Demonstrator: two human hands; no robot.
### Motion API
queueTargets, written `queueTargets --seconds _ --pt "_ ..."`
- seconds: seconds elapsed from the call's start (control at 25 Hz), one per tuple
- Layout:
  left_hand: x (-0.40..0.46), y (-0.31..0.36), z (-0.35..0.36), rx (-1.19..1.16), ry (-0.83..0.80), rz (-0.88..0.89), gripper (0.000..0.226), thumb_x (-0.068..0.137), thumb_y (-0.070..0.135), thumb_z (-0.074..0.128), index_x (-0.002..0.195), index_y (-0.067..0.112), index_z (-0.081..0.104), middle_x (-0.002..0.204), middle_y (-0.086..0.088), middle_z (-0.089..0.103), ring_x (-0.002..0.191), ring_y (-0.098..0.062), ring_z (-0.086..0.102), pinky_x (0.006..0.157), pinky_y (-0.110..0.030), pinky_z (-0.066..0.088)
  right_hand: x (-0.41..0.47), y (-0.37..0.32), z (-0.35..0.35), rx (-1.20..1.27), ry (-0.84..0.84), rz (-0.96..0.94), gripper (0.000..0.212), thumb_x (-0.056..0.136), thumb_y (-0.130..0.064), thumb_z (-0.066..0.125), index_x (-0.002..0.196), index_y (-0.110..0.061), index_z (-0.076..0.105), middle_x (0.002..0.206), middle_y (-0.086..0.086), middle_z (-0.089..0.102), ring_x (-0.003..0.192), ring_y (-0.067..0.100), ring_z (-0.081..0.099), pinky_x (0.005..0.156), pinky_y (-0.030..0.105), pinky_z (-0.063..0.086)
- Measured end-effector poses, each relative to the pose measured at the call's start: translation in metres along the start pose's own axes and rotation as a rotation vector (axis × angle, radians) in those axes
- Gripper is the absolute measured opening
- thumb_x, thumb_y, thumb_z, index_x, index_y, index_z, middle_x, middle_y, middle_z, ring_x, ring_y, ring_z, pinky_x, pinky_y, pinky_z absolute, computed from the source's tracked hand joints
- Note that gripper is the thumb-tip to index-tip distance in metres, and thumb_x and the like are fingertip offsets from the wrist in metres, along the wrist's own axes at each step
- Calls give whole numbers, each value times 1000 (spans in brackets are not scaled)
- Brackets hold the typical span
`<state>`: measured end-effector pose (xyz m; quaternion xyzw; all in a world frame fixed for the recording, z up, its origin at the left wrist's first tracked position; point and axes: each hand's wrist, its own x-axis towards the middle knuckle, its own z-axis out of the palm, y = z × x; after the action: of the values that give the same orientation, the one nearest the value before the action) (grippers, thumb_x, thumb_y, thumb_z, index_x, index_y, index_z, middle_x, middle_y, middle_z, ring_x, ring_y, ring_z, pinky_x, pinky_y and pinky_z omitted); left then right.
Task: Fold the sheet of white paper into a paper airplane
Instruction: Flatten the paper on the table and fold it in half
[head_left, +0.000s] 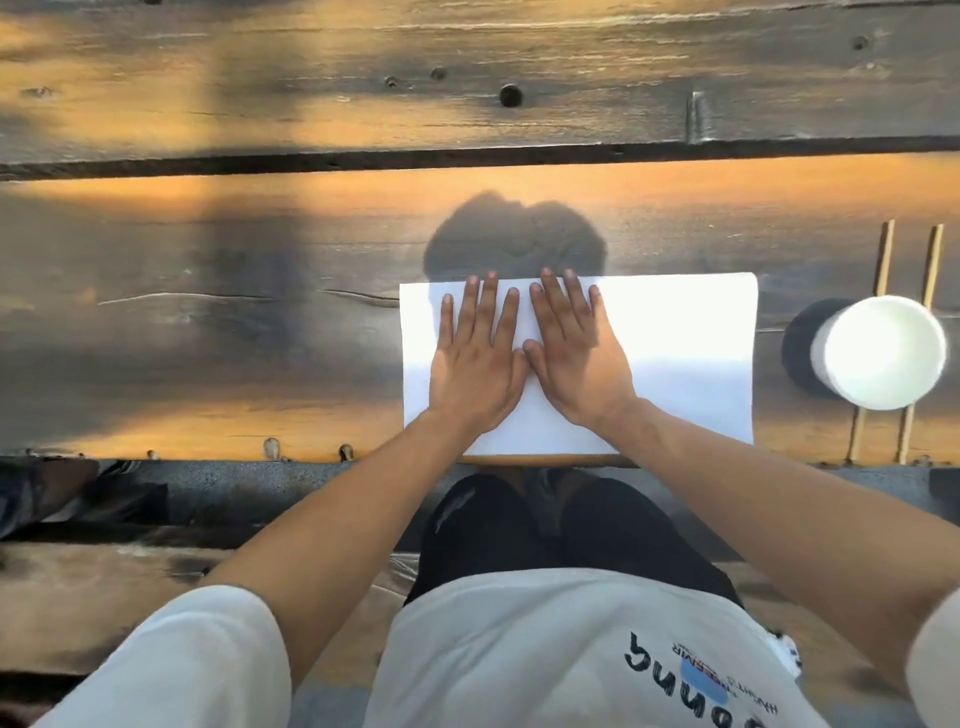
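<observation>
1. White paper (675, 358): one sheet, lying flat on the wooden table (208, 322), its near edge close to the table's near edge. The far edge looks rounded at its right corner, as a fold would; whether the sheet is doubled over cannot be told for certain.
2. Left hand (475, 364): palm down on the left half of the paper, fingers straight and slightly spread, tips reaching the paper's far edge. Pressing flat; nothing pinched.
3. Right hand (571, 358): palm down on the paper just right of the left hand, fingers straight and slightly spread, tips at the paper's far edge. The two thumbs meet near the paper's middle.
4. White cup (883, 353): upright, right of the paper, apart from it, casting a dark shadow toward the paper.
5. Two thin sticks (883, 260): right of the paper, lying parallel, running under or behind the cup from far side to near side.
6. Hand shadow: dark patch on the table just beyond the paper's far edge.
7. Person: light shirt with printed lettering, dark shorts, seated on the near side of the paper.
</observation>
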<state>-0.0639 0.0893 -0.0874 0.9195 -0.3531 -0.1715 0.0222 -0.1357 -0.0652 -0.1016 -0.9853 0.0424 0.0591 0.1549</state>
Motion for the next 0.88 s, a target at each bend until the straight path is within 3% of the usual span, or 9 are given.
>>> queueTargets --seconds 0.32,0.48,0.68,0.88 --pt "7 -21 16 -22 65 84 68 108 51 25 164 14 15 172 -13 6 159 -32 1 126 -60 4 2 16 11 -40 20 59 70 107 -47 39 163 -9 18 171 11 11 158 35 5 127 53 -2" --pt "6 -25 14 -40 95 75 68 106 53 32 164 19 18 172 -9 6 159 -33 1 124 -63 4 -1 28 7 -107 -25 105 71 107 -56 33 164 -19 14 172 4 8 159 31 4 127 52 -3" --pt "7 -25 11 30 50 54 72 103 60 25 164 24 13 173 -9 4 158 -37 1 123 -64 4 -23 71 -8 -184 -3 211 71 106 -55 30 164 -16 17 172 6 11 159 28 6 126 55 9" --pt "8 -23 7 95 -5 30 77 100 65 21 164 26 8 172 -12 5 157 -40 3 124 -64 5 -54 132 -27 -138 2 370 74 104 -55 24 164 -13 13 172 9 7 159 30 2 127 53 5"
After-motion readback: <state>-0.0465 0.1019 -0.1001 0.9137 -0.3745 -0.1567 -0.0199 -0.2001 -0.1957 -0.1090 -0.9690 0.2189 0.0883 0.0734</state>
